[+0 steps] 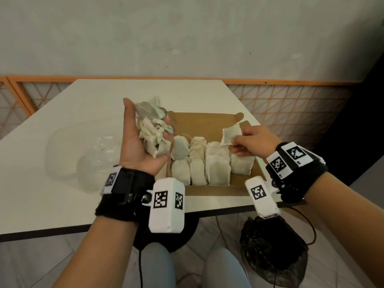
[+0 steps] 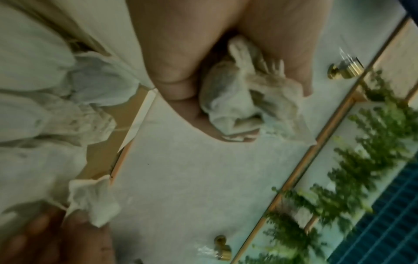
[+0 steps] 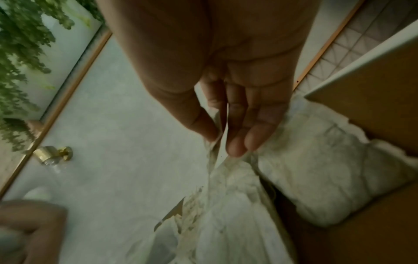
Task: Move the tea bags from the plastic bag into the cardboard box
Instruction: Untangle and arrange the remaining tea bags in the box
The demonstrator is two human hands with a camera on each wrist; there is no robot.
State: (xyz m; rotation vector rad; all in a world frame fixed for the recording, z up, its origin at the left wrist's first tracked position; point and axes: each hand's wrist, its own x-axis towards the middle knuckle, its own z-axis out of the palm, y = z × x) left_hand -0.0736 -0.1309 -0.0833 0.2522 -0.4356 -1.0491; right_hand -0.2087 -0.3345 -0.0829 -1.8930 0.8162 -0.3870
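Tea bags [image 1: 154, 133] fill left grip [image 1: 143, 138]; right grip [image 1: 249, 142] pinches one.

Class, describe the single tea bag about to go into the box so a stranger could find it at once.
Start at the cardboard box on the white table. Above its right side, the right hand pinches one tea bag. Unlike the rows lying inside, it hangs alone in the air.

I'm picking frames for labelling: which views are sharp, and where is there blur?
Head view: sharp, evenly lit, edges bowed by the wide lens. Left wrist view: dim, the plants smeared, the clump of tea bags soft. Right wrist view: dark, the held tea bag blurred.
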